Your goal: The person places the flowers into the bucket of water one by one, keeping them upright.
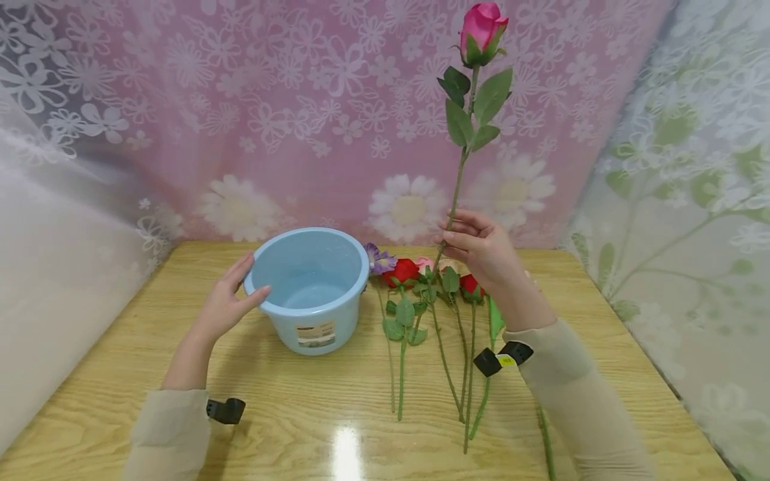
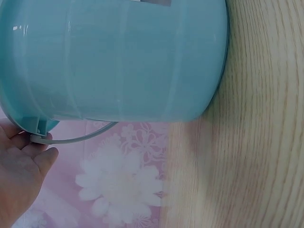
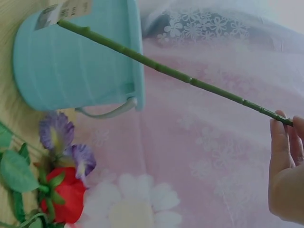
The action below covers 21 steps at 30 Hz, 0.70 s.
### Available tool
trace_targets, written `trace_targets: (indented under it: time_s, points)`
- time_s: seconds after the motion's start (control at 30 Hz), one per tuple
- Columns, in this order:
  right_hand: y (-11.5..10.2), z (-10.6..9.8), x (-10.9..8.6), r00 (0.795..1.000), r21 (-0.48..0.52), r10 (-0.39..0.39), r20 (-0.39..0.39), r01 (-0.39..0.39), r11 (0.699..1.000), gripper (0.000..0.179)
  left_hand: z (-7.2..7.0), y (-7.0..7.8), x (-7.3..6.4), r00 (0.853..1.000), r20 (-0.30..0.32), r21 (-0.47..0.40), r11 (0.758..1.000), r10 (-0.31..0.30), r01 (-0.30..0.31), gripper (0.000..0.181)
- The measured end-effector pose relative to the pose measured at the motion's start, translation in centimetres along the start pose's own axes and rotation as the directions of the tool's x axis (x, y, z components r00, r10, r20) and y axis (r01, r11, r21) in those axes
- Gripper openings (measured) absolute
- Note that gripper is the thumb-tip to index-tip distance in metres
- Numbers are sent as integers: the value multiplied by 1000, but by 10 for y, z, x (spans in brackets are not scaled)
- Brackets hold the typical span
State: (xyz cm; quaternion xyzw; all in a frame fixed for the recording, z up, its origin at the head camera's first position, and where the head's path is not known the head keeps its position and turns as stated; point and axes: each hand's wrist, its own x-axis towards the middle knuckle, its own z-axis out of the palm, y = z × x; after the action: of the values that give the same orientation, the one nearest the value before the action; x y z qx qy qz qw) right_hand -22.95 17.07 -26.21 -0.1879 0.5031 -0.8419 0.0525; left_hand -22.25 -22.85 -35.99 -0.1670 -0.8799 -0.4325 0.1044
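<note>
In the head view, my right hand [image 1: 490,257] pinches the stem of a long pink artificial rose [image 1: 481,33], held upright with the bloom high. The right wrist view shows the lower green stem [image 3: 190,80] slanting across in front of the bucket. My left hand [image 1: 222,304] holds the left rim of a light-blue plastic bucket [image 1: 345,326], thumb toward the near side. Up close, its fingertips sit by the lug of the bucket's pale handle [image 2: 80,140]. Nothing is inside the bucket, which stands upright on the table.
Right of the bucket, several artificial flowers lie with stems toward me: a purple flower [image 1: 380,259], a red rose [image 1: 402,272] and another red bloom [image 1: 472,287]. Another green stem [image 1: 546,441] lies beside my right sleeve. A pink floral curtain [image 1: 301,133] hangs behind the wooden table [image 1: 289,414].
</note>
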Motion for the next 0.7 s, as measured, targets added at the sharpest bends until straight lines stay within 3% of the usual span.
trace_targets:
  time_s: [0.5, 0.7]
  points:
    - [-16, 45, 40, 991, 132, -129, 38, 123, 984, 26, -1, 1, -1, 1000, 10, 10, 1000, -10, 10, 73]
    - [-25, 60, 51, 983, 83, -181, -33, 183, 980, 22, -2, 8, -1, 1000, 18, -13, 1000, -7, 7, 71]
